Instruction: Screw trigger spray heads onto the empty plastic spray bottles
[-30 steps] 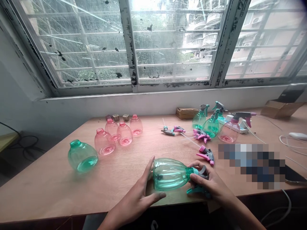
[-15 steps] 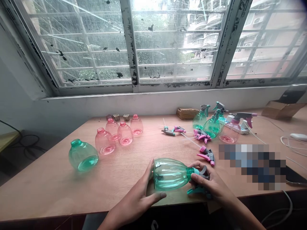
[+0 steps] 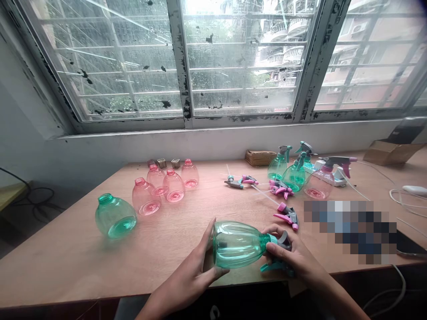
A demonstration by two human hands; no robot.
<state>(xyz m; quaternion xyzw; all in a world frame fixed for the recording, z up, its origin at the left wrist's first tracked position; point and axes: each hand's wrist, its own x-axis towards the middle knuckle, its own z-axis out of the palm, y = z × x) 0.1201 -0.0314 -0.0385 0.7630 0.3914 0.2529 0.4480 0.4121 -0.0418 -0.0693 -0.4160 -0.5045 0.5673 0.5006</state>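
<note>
A clear green spray bottle [image 3: 236, 245] lies sideways in the air over the table's front edge, its neck pointing right. Its base is in my left hand [image 3: 196, 262], fingers behind and thumb along the lower side. My right hand [image 3: 293, 253] is closed round the grey and teal spray head [image 3: 283, 241] at the neck; its teal trigger [image 3: 271, 266] hangs below, and part of the head is hidden by my fingers. Nearest beyond my right hand, a pink and grey spray head [image 3: 288, 216] rests on the table.
On the left stand an open green bottle [image 3: 115, 215] and several open pink bottles [image 3: 147, 198]. More loose spray heads [image 3: 240, 181] lie mid-table. Green bottles with heads [image 3: 295, 175] and a pink one [image 3: 319, 182] stand back right, near cables and a cardboard box [image 3: 392, 151].
My left thumb has come in against the bottle's lower side, and the bottle's base has turned slightly. The right hand stays nearly still at the neck.
</note>
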